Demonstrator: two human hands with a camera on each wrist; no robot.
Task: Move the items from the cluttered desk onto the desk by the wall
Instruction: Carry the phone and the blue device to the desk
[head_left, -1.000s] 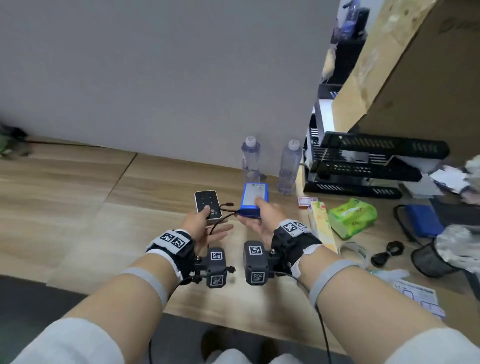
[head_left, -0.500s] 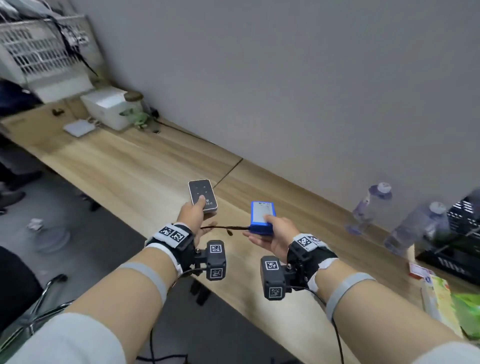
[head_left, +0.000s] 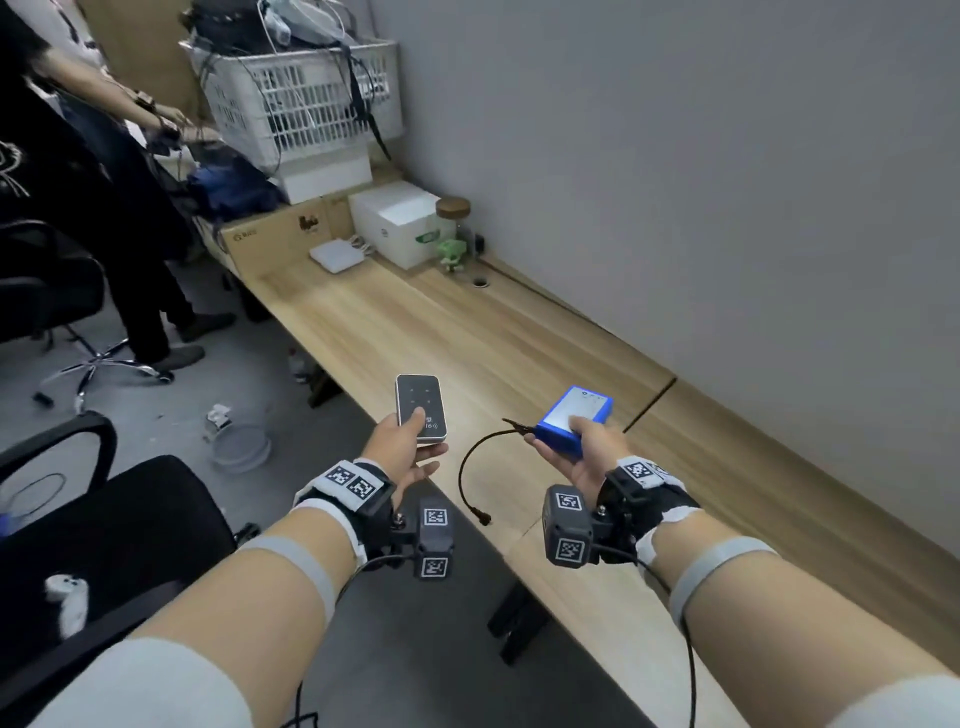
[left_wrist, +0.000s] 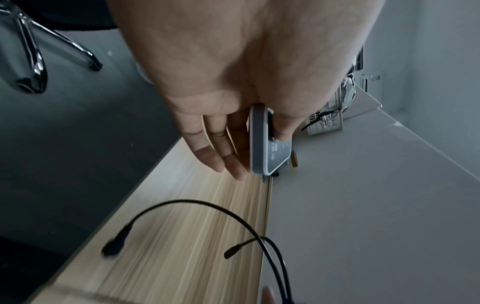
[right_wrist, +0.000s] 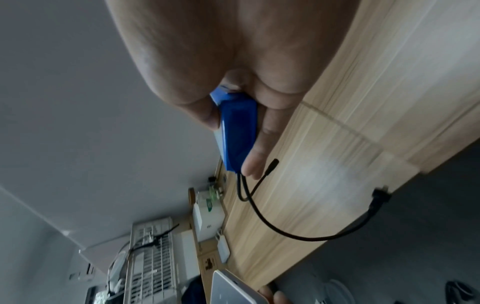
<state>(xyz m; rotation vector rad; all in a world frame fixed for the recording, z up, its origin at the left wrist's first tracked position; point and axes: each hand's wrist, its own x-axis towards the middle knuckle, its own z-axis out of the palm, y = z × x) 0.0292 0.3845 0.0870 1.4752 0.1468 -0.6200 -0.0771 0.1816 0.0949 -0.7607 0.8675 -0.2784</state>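
Two items have swung from the cluttered desk to the wall desk (head_left: 509, 332): left hand (head_left: 400, 441) gripping a dark touch remote (head_left: 420, 408), right hand (head_left: 582, 452) gripping a blue, probably battery, pack (head_left: 571, 418), ready for placement.

Pale wood-grain tabletop (head_left: 467, 332), matt; glossy black-faced remote (head_left: 420, 407); smooth blue plastic box (head_left: 570, 420); white plastic lattice basket (head_left: 306, 104).

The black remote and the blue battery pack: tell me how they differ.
The black remote has a dark face with faint touch icons; the blue battery pack has a blue shell and a pale label. The remote is slim with rounded corners and trails no cable; the pack is thicker and boxier, with black leads dangling from it. The left hand holds the remote, the right hand the pack. Both are carried above the wooden desk, thumb on top.
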